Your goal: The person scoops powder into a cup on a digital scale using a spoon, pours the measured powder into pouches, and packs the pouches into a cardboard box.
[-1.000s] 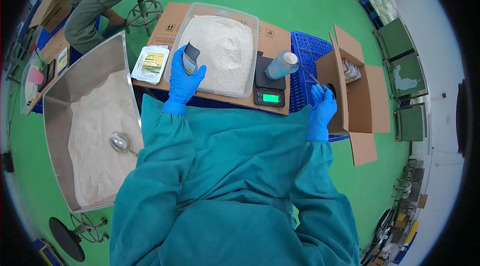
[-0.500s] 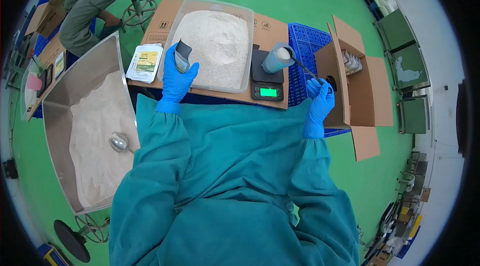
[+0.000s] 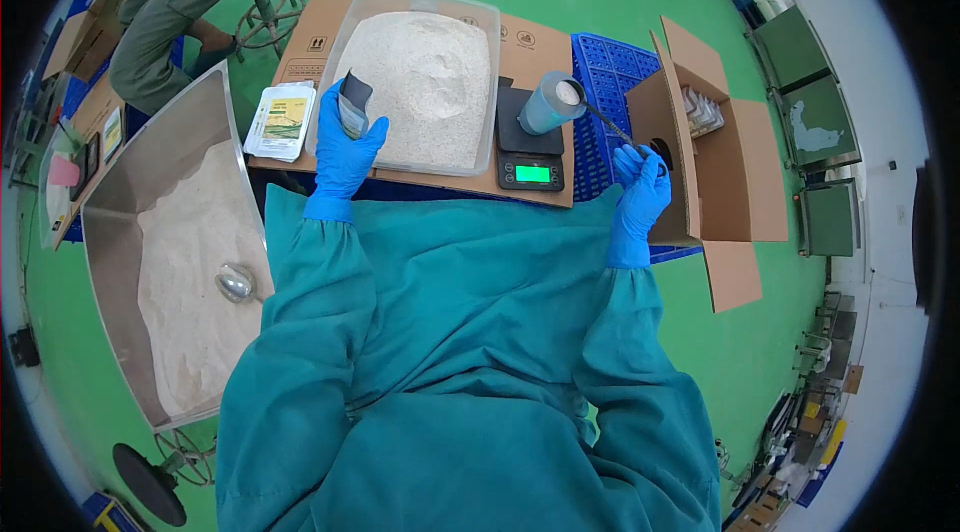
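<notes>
My left hand (image 3: 346,151), in a blue glove, is closed around a small dark pouch (image 3: 353,108) at the left edge of a clear tub (image 3: 487,139) of pale powder (image 3: 420,82). My right hand (image 3: 641,194), also gloved, grips the dark handle of a long spoon (image 3: 610,125). Its bowl, heaped with white powder, is over the mouth of a translucent blue cup (image 3: 543,112). The cup stands on a black scale (image 3: 531,170) with a lit green display. Left of the tub lies a stack of printed packets (image 3: 281,122).
A metal bin (image 3: 105,262) of powder with a metal scoop (image 3: 236,282) is at the left. An open cardboard box (image 3: 722,172) with packets inside stands right, beside a blue crate (image 3: 600,67). A seated person's legs (image 3: 165,22) show upper left.
The view has shifted a little, moving the tabletop items left and up. The spoon bowl, not clearly visible at first, now shows white powder at the cup's mouth. Both hands keep their holds.
</notes>
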`<state>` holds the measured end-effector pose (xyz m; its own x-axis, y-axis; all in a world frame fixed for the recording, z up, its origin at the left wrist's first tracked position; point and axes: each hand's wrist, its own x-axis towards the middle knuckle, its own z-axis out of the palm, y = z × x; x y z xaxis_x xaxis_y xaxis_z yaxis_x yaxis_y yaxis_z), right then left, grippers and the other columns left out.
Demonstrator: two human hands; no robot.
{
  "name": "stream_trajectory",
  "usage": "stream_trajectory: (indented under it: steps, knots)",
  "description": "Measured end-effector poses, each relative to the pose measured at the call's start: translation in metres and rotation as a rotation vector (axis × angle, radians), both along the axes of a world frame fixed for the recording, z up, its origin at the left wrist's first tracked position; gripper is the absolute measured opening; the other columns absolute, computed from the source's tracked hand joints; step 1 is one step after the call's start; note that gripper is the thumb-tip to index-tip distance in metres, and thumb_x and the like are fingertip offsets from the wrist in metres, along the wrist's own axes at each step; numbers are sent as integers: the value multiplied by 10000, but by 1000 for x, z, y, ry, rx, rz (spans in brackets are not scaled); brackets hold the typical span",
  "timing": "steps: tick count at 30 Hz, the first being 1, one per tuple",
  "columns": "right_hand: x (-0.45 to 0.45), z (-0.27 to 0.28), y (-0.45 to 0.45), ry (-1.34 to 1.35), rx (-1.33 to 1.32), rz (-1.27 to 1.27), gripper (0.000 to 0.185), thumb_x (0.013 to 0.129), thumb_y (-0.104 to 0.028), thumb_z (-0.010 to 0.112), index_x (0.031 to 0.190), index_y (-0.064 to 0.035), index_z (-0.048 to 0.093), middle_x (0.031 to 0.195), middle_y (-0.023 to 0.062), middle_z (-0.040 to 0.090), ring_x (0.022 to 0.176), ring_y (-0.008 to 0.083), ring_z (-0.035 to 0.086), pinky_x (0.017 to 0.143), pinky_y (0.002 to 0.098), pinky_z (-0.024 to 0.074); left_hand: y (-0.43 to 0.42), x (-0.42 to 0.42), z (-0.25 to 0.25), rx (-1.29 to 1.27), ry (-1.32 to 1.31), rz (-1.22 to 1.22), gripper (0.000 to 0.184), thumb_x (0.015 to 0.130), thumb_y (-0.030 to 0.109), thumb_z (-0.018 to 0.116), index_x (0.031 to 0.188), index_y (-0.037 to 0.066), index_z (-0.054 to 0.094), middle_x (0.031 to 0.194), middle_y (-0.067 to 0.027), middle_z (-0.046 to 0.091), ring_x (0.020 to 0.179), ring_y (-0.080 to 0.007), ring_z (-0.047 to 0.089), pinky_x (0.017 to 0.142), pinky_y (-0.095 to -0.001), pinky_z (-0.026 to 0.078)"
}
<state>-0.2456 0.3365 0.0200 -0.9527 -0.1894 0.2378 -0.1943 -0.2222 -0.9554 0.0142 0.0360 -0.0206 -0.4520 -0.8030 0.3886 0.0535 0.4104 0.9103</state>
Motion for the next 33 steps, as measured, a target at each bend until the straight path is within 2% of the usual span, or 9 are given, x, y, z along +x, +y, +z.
stream_trajectory:
  steps: [17, 20, 22, 25, 28, 29, 31, 33]
  knots:
    - [-3, 0, 3, -46, -39, 3, 284, 986, -184, 415, 1061, 68, 522, 932, 229, 644, 805, 299, 672, 732, 384, 574, 6, 1, 5, 12, -42, 53, 708, 711, 143, 755, 1300, 34, 378, 1214, -134, 472, 1127, -240, 478, 957, -352, 408]
    - [-6, 0, 4, -133, -85, -11, 287, 985, -186, 420, 1063, 70, 523, 930, 221, 646, 809, 295, 670, 741, 376, 570, 3, 1, 4, -10, -34, 26, 711, 710, 144, 755, 1302, 35, 377, 1211, -134, 472, 1125, -239, 477, 958, -353, 405]
    - [-3, 8, -1, -282, -203, -30, 284, 984, -183, 420, 1070, 67, 524, 915, 208, 649, 800, 285, 670, 733, 356, 566, 4, 0, 4, 10, -28, 20, 712, 707, 144, 755, 1301, 36, 377, 1206, -132, 472, 1122, -238, 478, 958, -353, 402]
    - [15, 20, -21, -293, -216, 45, 289, 981, -193, 431, 1065, 65, 532, 910, 194, 650, 798, 265, 667, 734, 337, 557, 5, 0, 4, -12, -40, 44, 714, 706, 144, 754, 1301, 34, 375, 1203, -131, 473, 1118, -238, 479, 956, -353, 403]
    - [64, 31, -63, -88, -13, 128, 253, 965, -179, 460, 998, 43, 577, 911, 170, 651, 809, 229, 659, 742, 328, 550, 4, 0, 3, -4, -23, 26, 718, 708, 144, 751, 1306, 30, 371, 1202, -132, 473, 1115, -239, 482, 956, -354, 403]
    - [74, 16, -74, -20, -34, 277, 186, 943, -119, 498, 1011, 24, 595, 910, 142, 660, 817, 209, 660, 751, 319, 545, 3, 0, 2, -11, -21, 23, 718, 708, 144, 751, 1306, 30, 371, 1202, -132, 473, 1115, -239, 482, 956, -354, 403]
    - [102, 4, -86, 522, 360, 425, 162, 917, -60, 537, 1050, 7, 601, 924, 117, 666, 835, 188, 660, 767, 301, 529, 1, -1, -1, 8, 0, 14, 722, 709, 146, 749, 1310, 27, 368, 1203, -134, 473, 1116, -241, 483, 955, -356, 404]
    - [109, 8, -83, 536, 373, 394, 169, 907, -33, 545, 1062, 3, 600, 933, 115, 666, 843, 181, 658, 774, 292, 522, -3, -2, -2, -12, 8, 11, 725, 709, 150, 751, 1311, 26, 367, 1204, -134, 473, 1116, -242, 483, 954, -356, 404]
